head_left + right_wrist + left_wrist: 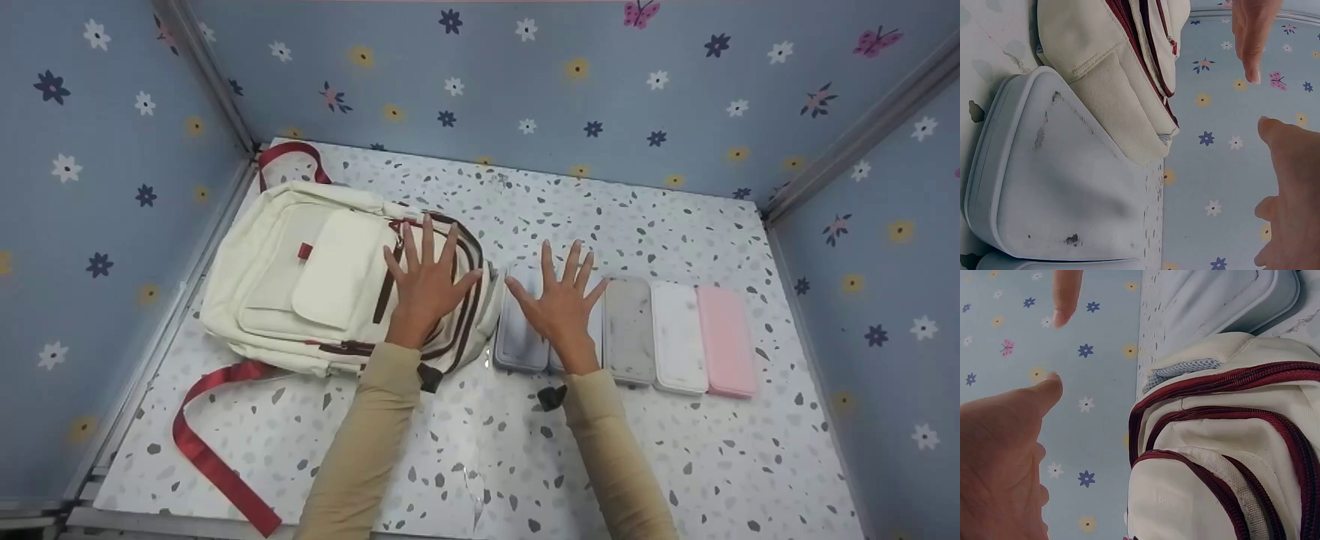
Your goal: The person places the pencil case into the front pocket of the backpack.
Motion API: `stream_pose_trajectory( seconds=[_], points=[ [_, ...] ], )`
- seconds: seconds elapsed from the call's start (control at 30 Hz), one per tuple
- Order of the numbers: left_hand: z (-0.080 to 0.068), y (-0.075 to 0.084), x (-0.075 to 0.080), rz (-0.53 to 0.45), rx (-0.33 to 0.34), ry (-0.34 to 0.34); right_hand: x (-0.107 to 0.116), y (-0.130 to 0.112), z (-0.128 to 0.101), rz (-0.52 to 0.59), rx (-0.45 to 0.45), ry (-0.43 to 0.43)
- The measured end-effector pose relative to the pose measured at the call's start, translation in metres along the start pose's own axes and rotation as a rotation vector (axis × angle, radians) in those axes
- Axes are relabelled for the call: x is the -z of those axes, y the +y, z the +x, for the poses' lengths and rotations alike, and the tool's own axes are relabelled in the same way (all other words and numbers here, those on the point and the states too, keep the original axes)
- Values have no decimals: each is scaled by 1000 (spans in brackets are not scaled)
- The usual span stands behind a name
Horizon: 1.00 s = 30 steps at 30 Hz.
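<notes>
**Both hands spread above the backpack and the row of cases**

Nearest us, our two tan sleeves [367, 442] reach forward over the speckled table [450, 465]. A red strap [214, 457] trails off the backpack toward seven o'clock.

Further out, our left hand [427, 281] hovers with fingers straight and fanned over the right end of the cream backpack [315, 277], gripping nothing; the left wrist view shows the palm held off the bag's red zips [1224, 416]. Our right hand [562, 304] is splayed the same way, empty, above the two grey-blue cases [517, 341] at the left end of the row. At its three o'clock lie a grey case [630, 330], a white case [679, 337] and a pink case [726, 341], side by side and touching. The nearest grey-blue case [1067, 185] sits right against the backpack.

Beyond stand the blue flowered walls [525, 82].

We judge this a starting pose: nothing is grasped yet. The next move seems to call for closing fingers on a case or a zip pull; the main compartment looks zipped, though we cannot tell for certain.
</notes>
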<state>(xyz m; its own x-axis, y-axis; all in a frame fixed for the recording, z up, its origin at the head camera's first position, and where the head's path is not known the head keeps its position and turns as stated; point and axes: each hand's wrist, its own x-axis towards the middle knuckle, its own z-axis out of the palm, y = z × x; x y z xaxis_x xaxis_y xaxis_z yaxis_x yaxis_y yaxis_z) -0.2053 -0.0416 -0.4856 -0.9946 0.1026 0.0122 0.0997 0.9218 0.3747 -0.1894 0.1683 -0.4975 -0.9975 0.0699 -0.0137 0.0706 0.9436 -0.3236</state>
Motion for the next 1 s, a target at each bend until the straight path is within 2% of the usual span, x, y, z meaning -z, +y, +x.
stream_pose_trajectory(
  seconds=[0.23, 0.4, 0.6, 0.77, 0.87, 1.0],
  points=[
    [2, -4, 0, -68, 15, -33, -1, 2, -2, 22, 57, 118],
    [2, -7, -3, -56, 5, -64, -2, 3, -1, 83, 84, 197],
    [-2, -11, -11, -82, 37, -148, -2, 2, -1, 184, 42, 226],
    [-4, -14, -19, -100, 59, -168, -1, 4, -2, 239, 28, 258],
    [-3, -15, -23, -112, 73, -206, 0, 4, -3, 249, 15, 251],
    [-2, -15, -28, -117, 76, -217, 0, 5, -4, 256, 7, 249]
  ],
)
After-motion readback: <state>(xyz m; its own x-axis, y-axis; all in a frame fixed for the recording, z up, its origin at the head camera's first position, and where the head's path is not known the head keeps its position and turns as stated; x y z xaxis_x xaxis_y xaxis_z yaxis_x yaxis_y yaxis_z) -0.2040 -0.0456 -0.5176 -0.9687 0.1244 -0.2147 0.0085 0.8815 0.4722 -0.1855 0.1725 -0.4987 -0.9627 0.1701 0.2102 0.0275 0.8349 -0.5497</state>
